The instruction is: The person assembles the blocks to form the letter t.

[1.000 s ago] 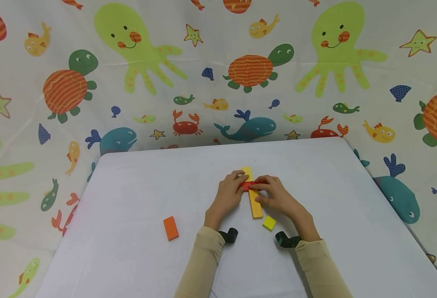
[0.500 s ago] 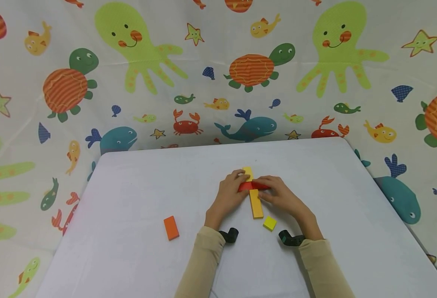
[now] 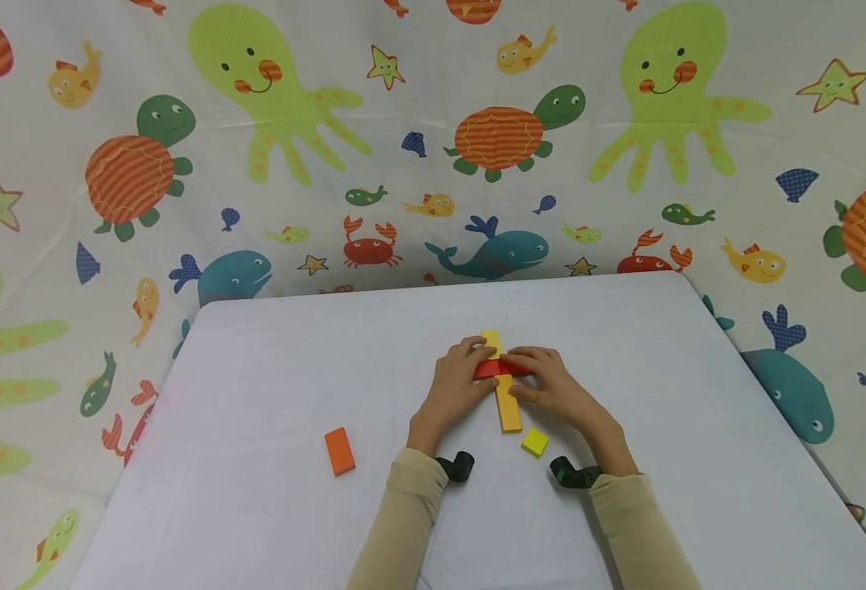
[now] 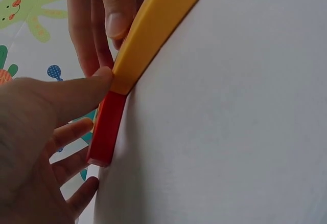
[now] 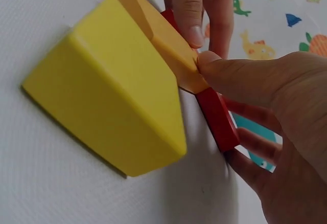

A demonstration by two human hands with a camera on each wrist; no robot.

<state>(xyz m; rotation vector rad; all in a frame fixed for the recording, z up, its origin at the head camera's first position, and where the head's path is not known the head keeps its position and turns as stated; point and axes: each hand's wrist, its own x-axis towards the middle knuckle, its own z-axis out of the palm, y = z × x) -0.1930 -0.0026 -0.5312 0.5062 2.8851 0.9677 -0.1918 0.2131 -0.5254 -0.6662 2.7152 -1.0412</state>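
Note:
Two red blocks lie end to end in a row crossing a line of yellow blocks in the head view. A long orange-yellow block meets the row from the near side; a yellow block extends on the far side. My left hand holds the left red block, its thumb reaching the near block's end. My right hand has its fingers along the far side of the right red block, with the thumb touching the orange-yellow block. The hands partly hide the row.
A small yellow block lies near the long block's near end and looms large as a yellow block in the right wrist view. An orange block lies apart on the left of the white table. A sea-animal cloth hangs behind.
My right fingers have slid right along the red row, uncovering its middle. My left thumb has shifted right to the end of the long block. The blocks have barely moved.

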